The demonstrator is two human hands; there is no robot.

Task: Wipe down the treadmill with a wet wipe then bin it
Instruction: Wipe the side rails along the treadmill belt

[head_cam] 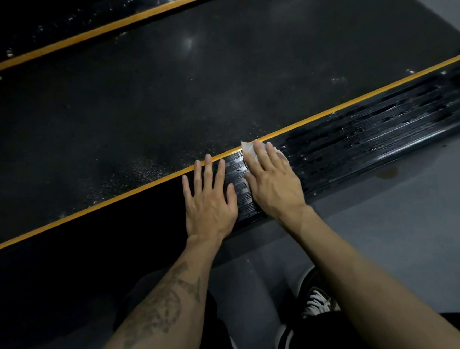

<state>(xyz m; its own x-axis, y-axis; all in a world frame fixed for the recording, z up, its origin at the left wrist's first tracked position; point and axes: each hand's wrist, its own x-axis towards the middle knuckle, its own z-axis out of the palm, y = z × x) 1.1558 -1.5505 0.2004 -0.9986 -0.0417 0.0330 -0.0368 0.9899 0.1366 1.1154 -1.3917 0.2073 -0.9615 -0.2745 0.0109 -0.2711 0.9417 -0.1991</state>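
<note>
White wet wipe [249, 151] is pressed flat under the right hand [274, 180] on the treadmill [383, 131] side rail, which runs near-left to far-right; the left hand [210, 203] is laid flat, holding nothing

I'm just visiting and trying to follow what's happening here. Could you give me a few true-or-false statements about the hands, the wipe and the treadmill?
1. The right hand presses the wet wipe flat on the near side rail. True.
2. The left hand holds a spray bottle. False: it rests flat on the rail and holds nothing.
3. The rail right of the wipe shows wet streaks. True.
4. The stripe along the belt edge is blue. False: it is yellow-orange.
5. The wipe lies on the floor. False: it is on the rail, under the right hand.
</note>
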